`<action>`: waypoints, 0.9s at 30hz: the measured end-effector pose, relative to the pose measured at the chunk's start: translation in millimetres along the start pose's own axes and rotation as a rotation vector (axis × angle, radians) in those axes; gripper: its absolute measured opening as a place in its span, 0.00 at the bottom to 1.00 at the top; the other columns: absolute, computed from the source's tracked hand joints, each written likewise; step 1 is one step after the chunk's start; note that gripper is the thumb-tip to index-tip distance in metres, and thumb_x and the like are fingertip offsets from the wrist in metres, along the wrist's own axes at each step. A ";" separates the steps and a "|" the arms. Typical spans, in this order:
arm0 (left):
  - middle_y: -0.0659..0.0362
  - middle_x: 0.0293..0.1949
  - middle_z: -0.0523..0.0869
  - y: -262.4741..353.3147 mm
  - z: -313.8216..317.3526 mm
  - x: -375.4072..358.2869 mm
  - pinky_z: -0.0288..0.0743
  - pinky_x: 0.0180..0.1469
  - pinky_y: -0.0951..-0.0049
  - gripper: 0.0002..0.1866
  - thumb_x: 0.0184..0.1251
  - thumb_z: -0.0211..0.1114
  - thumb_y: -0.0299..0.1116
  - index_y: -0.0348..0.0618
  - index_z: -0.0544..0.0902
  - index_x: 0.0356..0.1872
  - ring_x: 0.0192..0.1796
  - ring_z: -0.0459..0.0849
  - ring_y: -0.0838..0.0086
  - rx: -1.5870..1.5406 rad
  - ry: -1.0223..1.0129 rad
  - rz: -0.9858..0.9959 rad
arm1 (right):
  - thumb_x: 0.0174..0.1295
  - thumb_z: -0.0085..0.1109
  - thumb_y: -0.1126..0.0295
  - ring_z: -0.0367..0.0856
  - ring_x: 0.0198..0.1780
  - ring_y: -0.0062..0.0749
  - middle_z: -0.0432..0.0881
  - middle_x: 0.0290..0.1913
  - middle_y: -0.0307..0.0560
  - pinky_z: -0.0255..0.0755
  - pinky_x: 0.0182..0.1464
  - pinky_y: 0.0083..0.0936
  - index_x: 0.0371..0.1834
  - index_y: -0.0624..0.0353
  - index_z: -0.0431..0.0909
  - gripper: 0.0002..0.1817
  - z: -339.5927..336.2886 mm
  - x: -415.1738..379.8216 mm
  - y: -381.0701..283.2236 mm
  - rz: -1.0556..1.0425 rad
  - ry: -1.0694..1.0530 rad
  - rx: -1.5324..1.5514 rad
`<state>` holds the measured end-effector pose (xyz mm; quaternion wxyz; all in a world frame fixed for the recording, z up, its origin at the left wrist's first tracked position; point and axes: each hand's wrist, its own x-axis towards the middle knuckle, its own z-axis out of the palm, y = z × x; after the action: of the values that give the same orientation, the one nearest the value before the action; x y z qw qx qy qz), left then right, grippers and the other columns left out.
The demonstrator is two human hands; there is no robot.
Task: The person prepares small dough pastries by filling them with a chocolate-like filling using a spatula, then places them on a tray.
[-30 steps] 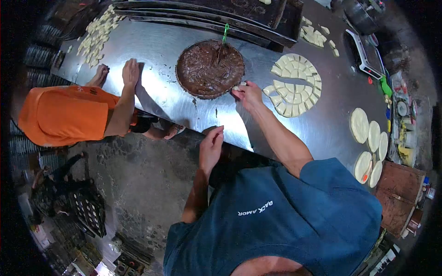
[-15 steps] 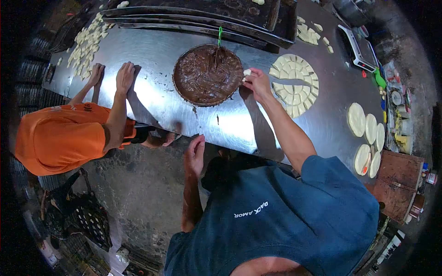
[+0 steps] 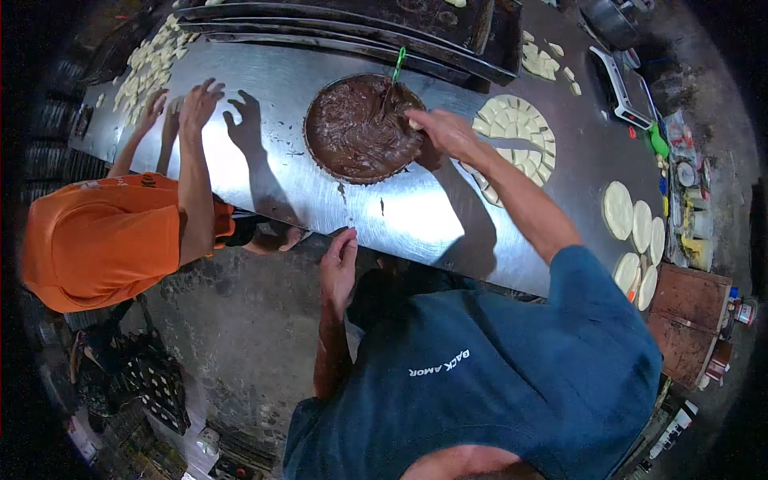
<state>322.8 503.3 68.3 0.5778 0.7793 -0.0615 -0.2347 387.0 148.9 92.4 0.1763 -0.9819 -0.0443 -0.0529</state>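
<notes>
My right hand [image 3: 445, 133] is closed at the right rim of a round bowl of brown paste [image 3: 356, 128], with a small pale dough piece [image 3: 414, 124] at its fingertips. A green-handled utensil [image 3: 399, 64] stands in the paste. To the right of that hand, a round of dough cut into small pieces [image 3: 516, 128] lies on the metal table [image 3: 320, 196]. My left hand [image 3: 338, 264] is at the table's front edge, loosely curled with its fingers a little apart and nothing visible in it.
A co-worker in orange [image 3: 112, 240] has both hands raised over the table at left, near scattered dough pieces [image 3: 152, 68]. Dark trays [image 3: 360, 36] lie behind the bowl. Flat dough ovals [image 3: 618, 210] and a scale [image 3: 620, 88] are at right.
My right hand has moved slightly left onto the bowl's rim with the dough piece. My left hand has barely moved. The co-worker's hands have lifted and spread.
</notes>
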 end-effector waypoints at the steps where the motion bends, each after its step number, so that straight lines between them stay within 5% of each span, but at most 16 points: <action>1: 0.54 0.50 0.84 -0.3 0.8 -1.0 0.70 0.57 0.73 0.15 0.72 0.57 0.36 0.39 0.79 0.53 0.53 0.80 0.71 0.030 0.001 -0.003 | 0.56 0.49 0.79 0.80 0.42 0.55 0.80 0.39 0.56 0.73 0.41 0.46 0.61 0.46 0.71 0.27 0.2 0.6 -0.9 -0.074 -0.058 0.023; 4: 0.53 0.50 0.84 -2.7 -1.9 -5.4 0.71 0.57 0.73 0.16 0.72 0.57 0.37 0.39 0.79 0.53 0.53 0.80 0.71 0.049 0.024 -0.010 | 0.55 0.49 0.79 0.79 0.47 0.52 0.81 0.42 0.56 0.74 0.43 0.44 0.61 0.45 0.71 0.28 -21.2 10.9 -3.6 -0.039 -0.311 -0.037; 8: 0.53 0.51 0.84 4.0 -3.6 -11.1 0.71 0.56 0.72 0.16 0.72 0.57 0.37 0.39 0.79 0.54 0.53 0.81 0.70 0.071 0.025 -0.047 | 0.54 0.49 0.79 0.78 0.50 0.48 0.82 0.44 0.55 0.74 0.44 0.42 0.62 0.45 0.70 0.29 -20.6 9.7 -9.1 0.052 -0.303 -0.062; 10: 0.53 0.51 0.84 7.3 -1.6 -11.8 0.71 0.56 0.73 0.17 0.72 0.57 0.37 0.38 0.79 0.55 0.53 0.81 0.71 0.059 0.024 -0.065 | 0.56 0.49 0.78 0.78 0.50 0.46 0.83 0.45 0.52 0.75 0.44 0.41 0.64 0.47 0.68 0.29 2.3 3.9 -1.9 -0.253 -0.108 -0.073; 15: 0.53 0.50 0.84 6.4 1.8 -9.9 0.71 0.55 0.73 0.17 0.72 0.57 0.37 0.38 0.79 0.55 0.52 0.81 0.72 0.057 0.021 -0.044 | 0.54 0.53 0.77 0.78 0.47 0.46 0.82 0.47 0.48 0.75 0.48 0.37 0.65 0.49 0.67 0.31 -6.4 -19.0 -17.8 -0.273 -0.140 -0.247; 18: 0.54 0.48 0.85 5.0 11.9 -5.6 0.72 0.53 0.74 0.16 0.71 0.58 0.36 0.38 0.79 0.54 0.48 0.82 0.72 0.044 -0.003 0.001 | 0.54 0.54 0.79 0.79 0.45 0.44 0.81 0.49 0.49 0.75 0.48 0.34 0.65 0.52 0.67 0.31 -8.4 -31.5 -30.2 -0.167 -0.076 -0.017; 21: 0.55 0.43 0.86 -0.2 32.6 0.7 0.75 0.46 0.74 0.15 0.70 0.59 0.34 0.38 0.80 0.52 0.44 0.82 0.74 0.058 -0.105 0.081 | 0.58 0.46 0.82 0.81 0.43 0.34 0.80 0.44 0.46 0.76 0.47 0.28 0.62 0.58 0.68 0.26 15.8 -45.0 -18.7 0.319 -0.210 0.775; 22: 0.55 0.43 0.86 0.3 40.8 5.4 0.75 0.46 0.74 0.15 0.70 0.59 0.34 0.38 0.80 0.52 0.44 0.82 0.74 0.067 -0.103 0.081 | 0.58 0.46 0.82 0.81 0.43 0.34 0.80 0.44 0.46 0.76 0.47 0.28 0.62 0.58 0.68 0.26 9.6 -48.6 -28.8 0.316 -0.206 0.783; 24: 0.56 0.48 0.83 -3.5 57.0 14.4 0.75 0.51 0.74 0.16 0.71 0.57 0.33 0.35 0.79 0.53 0.49 0.82 0.73 -0.051 -0.266 0.027 | 0.57 0.47 0.83 0.81 0.43 0.31 0.79 0.43 0.46 0.80 0.44 0.28 0.61 0.61 0.69 0.24 0.4 -72.5 -54.9 0.731 -0.403 1.578; 25: 0.56 0.48 0.83 2.8 66.6 15.4 0.75 0.51 0.74 0.16 0.71 0.57 0.33 0.35 0.79 0.53 0.49 0.82 0.73 -0.040 -0.271 0.021 | 0.56 0.49 0.84 0.82 0.40 0.30 0.81 0.43 0.46 0.82 0.38 0.25 0.61 0.62 0.69 0.26 -0.4 -80.5 -64.1 0.731 -0.427 1.748; 27: 0.54 0.50 0.81 15.5 82.7 13.8 0.77 0.52 0.70 0.16 0.70 0.54 0.29 0.32 0.76 0.55 0.49 0.82 0.70 -0.429 -0.293 -0.168 | 0.57 0.48 0.84 0.83 0.42 0.33 0.80 0.44 0.50 0.84 0.41 0.31 0.63 0.64 0.67 0.27 0.0 -98.9 -77.4 0.716 -0.382 1.921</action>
<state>301.6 421.1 60.3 0.6933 0.5991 -0.0285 -0.3995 280.9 214.4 106.9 0.8789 -0.3759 0.1988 0.2162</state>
